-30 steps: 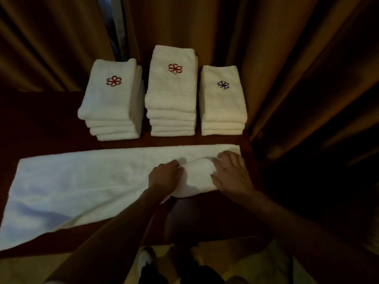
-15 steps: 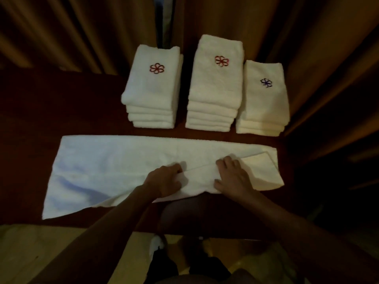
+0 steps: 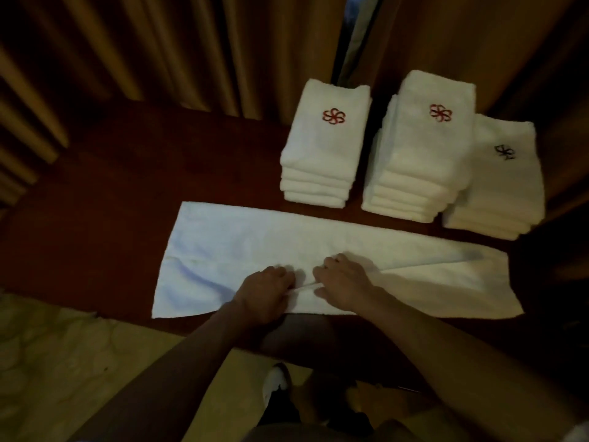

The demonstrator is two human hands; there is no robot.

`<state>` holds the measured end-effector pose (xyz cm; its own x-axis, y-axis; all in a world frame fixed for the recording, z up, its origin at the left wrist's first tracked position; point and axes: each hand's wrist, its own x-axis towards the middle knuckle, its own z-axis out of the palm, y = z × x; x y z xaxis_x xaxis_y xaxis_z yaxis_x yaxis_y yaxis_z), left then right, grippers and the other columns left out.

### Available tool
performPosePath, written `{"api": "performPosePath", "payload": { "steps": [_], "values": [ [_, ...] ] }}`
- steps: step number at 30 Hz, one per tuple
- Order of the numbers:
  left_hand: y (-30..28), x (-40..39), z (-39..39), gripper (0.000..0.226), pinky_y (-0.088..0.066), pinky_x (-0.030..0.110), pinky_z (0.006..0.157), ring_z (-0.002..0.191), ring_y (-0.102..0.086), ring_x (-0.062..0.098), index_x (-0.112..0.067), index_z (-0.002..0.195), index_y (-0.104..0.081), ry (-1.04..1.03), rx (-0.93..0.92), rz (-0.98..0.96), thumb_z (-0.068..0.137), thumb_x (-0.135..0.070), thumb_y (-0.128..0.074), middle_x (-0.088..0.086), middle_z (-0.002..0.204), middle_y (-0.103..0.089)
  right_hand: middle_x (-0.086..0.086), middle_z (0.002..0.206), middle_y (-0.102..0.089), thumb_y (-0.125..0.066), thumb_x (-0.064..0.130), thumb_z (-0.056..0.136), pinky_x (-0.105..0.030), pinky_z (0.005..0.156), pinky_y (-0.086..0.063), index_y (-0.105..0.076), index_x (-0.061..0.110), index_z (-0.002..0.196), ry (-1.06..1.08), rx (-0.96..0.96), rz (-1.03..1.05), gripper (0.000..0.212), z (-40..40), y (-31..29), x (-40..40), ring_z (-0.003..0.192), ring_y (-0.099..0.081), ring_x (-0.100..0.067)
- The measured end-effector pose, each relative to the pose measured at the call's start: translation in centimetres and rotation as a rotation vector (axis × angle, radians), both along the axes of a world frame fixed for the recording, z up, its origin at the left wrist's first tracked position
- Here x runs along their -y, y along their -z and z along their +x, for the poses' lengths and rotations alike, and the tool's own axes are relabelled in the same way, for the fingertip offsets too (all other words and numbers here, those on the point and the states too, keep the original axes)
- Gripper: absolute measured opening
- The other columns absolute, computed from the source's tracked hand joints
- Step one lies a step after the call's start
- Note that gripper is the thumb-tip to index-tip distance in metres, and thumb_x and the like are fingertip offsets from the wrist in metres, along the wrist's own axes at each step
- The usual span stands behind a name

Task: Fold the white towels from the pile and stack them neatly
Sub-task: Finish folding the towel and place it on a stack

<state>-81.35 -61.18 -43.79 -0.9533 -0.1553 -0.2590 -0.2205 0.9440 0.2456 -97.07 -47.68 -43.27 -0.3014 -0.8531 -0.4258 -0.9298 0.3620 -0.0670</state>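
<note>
Towel (image 3: 242,250) spread along table (image 3: 95,193) edge; fold pinched by left hand (image 3: 266,287), pressed flat-fingered by right hand (image 3: 342,283).

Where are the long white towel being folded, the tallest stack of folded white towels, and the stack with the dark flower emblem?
Long white towel (image 3: 242,250): head view, on its flat left half.
Tallest stack of folded white towels (image 3: 424,148): head view, on the top towel's face.
Stack with the dark flower emblem (image 3: 500,183): head view, on the top towel below the emblem.
</note>
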Motion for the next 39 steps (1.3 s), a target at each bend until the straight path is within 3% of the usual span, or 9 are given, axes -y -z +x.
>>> {"api": "performPosePath", "payload": {
  "steps": [5,7,10,20,25,28,32,35,39],
  "values": [
    [0.4,6.0,6.3,0.028,-0.055,0.032,0.049,0.064,-0.068,0.028,-0.017,0.087,-0.07,-0.06,0.023,-0.132,0.061,-0.03,-0.072,0.008,0.081,-0.069,-0.003,0.11,-0.061,-0.043,0.041,0.102,-0.034,0.081,-0.04,-0.054,0.019,0.106,0.052,0.014,-0.07,0.024,-1.3,0.1,-0.5,0.101,-0.056,-0.022],
    [-0.5,8.3,8.2,0.029,-0.058,0.041,0.068,0.081,-0.07,0.033,-0.017,0.098,-0.072,-0.164,0.088,-0.178,0.069,-0.019,-0.071,0.011,0.095,-0.071,0.0,0.105,-0.061,-0.043,0.041,0.102,-0.032,0.074,-0.037,-0.051,0.022,0.1,0.081,0.02,-0.09,0.021,-1.4,0.1,-0.5,0.096,-0.057,-0.02],
    [-1.9,11.3,9.2,0.038,-0.045,0.034,0.097,0.119,-0.059,0.024,-0.024,0.129,-0.062,-0.344,0.126,-0.207,0.091,-0.024,-0.057,0.003,0.132,-0.061,0.003,0.098,-0.06,-0.044,0.042,0.101,-0.031,0.071,-0.037,-0.047,0.026,0.095,0.144,0.01,-0.104,0.018,-1.4,0.0,-0.1,0.083,-0.052,-0.015],
    [-2.8,17.0,4.6,0.027,-0.044,0.035,0.073,0.099,-0.064,0.033,-0.023,0.118,-0.066,-0.625,-0.111,-0.017,0.099,-0.022,-0.048,0.009,0.112,-0.069,0.005,0.081,-0.057,-0.044,0.036,0.103,-0.031,0.064,-0.042,-0.043,0.023,0.096,0.456,0.092,-0.307,0.015,-1.4,-0.5,-0.1,0.071,-0.056,-0.014],
    [-1.7,15.6,0.6,0.047,-0.038,0.042,0.103,0.123,-0.051,0.026,-0.018,0.141,-0.041,-0.424,0.247,-0.327,0.097,-0.032,-0.042,0.007,0.136,-0.053,0.003,0.103,-0.064,-0.053,0.041,0.098,-0.034,0.079,-0.049,-0.052,0.021,0.11,0.575,0.184,-0.293,0.023,-2.2,-0.7,-0.7,0.09,-0.064,-0.019],
    [-1.9,13.2,-2.7,0.054,-0.034,0.043,0.104,0.124,-0.046,0.029,-0.018,0.141,-0.04,-0.254,0.219,-0.38,0.092,-0.042,-0.045,0.009,0.137,-0.049,0.0,0.13,-0.059,-0.053,0.033,0.097,-0.038,0.1,-0.044,-0.051,0.024,0.127,0.682,0.424,-0.289,0.031,-2.7,-0.4,-1.0,0.116,-0.057,-0.02],
    [-2.0,7.7,-7.0,0.052,-0.032,0.042,0.102,0.124,-0.044,0.029,-0.022,0.133,-0.047,-0.003,0.113,-0.312,0.093,-0.054,-0.042,0.008,0.136,-0.048,-0.002,0.13,-0.057,-0.045,0.015,0.1,-0.031,0.099,-0.042,-0.053,0.02,0.132,0.709,0.485,-0.369,0.034,-4.0,-0.7,-1.7,0.116,-0.054,-0.017],
    [-1.8,2.7,-10.8,0.053,-0.034,0.04,0.099,0.122,-0.045,0.027,-0.022,0.132,-0.05,0.099,0.06,-0.197,0.095,-0.059,-0.038,0.007,0.135,-0.05,0.004,0.129,-0.056,-0.042,0.017,0.1,-0.032,0.102,-0.04,-0.059,0.025,0.125,0.686,0.402,-0.364,0.031,-6.9,-0.8,-4.8,0.119,-0.051,-0.014],
    [-1.5,-3.4,-14.8,0.063,-0.036,0.041,0.103,0.125,-0.044,0.028,-0.022,0.135,-0.05,0.166,0.077,-0.064,0.093,-0.068,-0.038,0.009,0.14,-0.047,0.002,0.134,-0.049,-0.05,0.018,0.09,-0.034,0.102,-0.034,-0.057,0.027,0.127,0.575,0.01,-0.15,0.038,-12.3,-0.6,-11.4,0.125,-0.042,-0.023]
  ]
}}
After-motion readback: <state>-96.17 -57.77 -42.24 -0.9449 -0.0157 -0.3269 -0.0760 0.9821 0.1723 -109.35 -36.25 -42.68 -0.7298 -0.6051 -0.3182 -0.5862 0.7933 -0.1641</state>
